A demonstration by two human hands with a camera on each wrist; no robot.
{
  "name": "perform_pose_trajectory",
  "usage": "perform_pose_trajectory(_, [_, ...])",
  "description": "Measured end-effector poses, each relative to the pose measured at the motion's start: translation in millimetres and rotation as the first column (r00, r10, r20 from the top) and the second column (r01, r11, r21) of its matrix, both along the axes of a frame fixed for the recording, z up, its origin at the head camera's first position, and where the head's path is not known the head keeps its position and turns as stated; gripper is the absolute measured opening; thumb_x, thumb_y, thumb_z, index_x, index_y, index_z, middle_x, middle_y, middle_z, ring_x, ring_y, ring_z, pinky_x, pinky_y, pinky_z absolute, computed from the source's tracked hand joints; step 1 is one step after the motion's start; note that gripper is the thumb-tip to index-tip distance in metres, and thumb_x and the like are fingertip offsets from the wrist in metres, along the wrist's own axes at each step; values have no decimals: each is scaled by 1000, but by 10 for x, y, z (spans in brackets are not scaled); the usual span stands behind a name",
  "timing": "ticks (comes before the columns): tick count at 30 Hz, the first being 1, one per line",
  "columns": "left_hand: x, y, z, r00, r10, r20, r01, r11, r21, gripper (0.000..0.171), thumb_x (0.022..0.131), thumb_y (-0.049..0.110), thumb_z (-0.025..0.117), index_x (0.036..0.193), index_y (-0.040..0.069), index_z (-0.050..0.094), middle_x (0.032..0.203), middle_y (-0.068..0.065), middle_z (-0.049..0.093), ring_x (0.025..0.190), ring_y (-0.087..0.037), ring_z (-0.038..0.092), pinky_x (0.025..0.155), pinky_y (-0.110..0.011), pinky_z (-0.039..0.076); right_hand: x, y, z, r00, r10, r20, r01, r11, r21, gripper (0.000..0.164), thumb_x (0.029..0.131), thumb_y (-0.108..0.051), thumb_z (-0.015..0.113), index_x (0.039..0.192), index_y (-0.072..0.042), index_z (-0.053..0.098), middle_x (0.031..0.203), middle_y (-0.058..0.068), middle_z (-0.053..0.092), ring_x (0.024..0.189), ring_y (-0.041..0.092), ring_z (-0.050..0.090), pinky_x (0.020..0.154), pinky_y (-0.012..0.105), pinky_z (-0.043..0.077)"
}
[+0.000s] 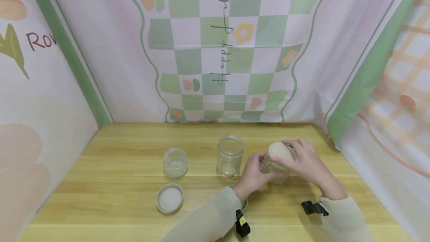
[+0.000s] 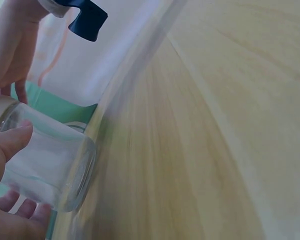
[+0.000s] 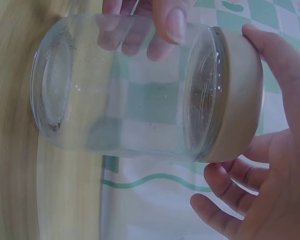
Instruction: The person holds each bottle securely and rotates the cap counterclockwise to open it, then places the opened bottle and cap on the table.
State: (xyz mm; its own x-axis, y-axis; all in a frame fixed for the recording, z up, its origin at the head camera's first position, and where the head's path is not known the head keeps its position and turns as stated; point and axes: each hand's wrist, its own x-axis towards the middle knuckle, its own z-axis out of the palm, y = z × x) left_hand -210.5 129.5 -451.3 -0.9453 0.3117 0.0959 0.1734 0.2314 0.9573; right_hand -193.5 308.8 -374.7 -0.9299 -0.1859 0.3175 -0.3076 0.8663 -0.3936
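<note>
On the right side of the table stands a clear glass jar (image 3: 135, 95) with a cream lid (image 1: 281, 151) on its mouth. My left hand (image 1: 255, 174) holds the jar's glass body, thumb on one side and fingers on the other. The right hand (image 1: 307, 161) grips the lid by its rim, as the right wrist view shows from the side. In the left wrist view the base of the jar (image 2: 60, 160) is close to the wooden surface; whether it touches is hard to tell. No contents show inside the glass.
A taller open glass jar (image 1: 230, 157) stands left of my hands, and a shorter open one (image 1: 175, 163) farther left. A pale lid (image 1: 169, 198) lies in front of the short jar. Something round with a green edge (image 1: 245, 205) is mostly hidden under my left wrist. Curtains surround the wooden table (image 1: 111, 182).
</note>
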Motion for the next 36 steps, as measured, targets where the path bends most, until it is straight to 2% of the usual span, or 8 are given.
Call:
perform_pose_trajectory(10, [-9,-13,-15,1000,-16,-9,16,1000,12,69,79,32,88,135,18,51,128,5,51,116,-11,50,96,-30,48,-11,42,-4,1000,27,5,-27,1000,-12,75,84,-48,79,135,3,57,120,18,55,107,34,46,81,52,44])
perform_pose_trajectory(13, [-20,-10,-26,1000,-17,-14,18,1000,14,69,78,32,88,135,17,52,128,4,51,115,-11,50,96,-30,48,-9,68,16,998,65,25,-64,998,-26,75,86,-45,79,137,4,56,125,20,55,112,39,46,84,59,45])
perform_pose_trajectory(19, [-24,-15,-25,1000,-21,4,21,1000,17,69,78,32,89,135,18,52,128,5,51,114,-9,50,95,-30,47,4,151,57,986,134,102,-126,989,-77,72,89,-39,77,143,0,51,142,24,49,128,48,37,92,75,38])
perform_pose_trajectory(28, [-11,-12,-11,1000,-28,3,28,1000,11,71,78,32,88,136,16,51,131,4,51,116,-10,51,98,-30,47,14,244,57,967,229,112,-215,969,-123,69,90,-26,76,148,-3,45,147,26,44,132,50,35,94,79,33])
perform_pose_trajectory(36, [0,-17,-8,999,-28,23,28,999,17,71,79,32,88,137,15,50,132,2,50,117,-11,51,98,-31,47,23,256,52,958,269,99,-253,956,-151,68,89,-16,74,149,-5,44,147,25,42,131,49,39,95,78,34])
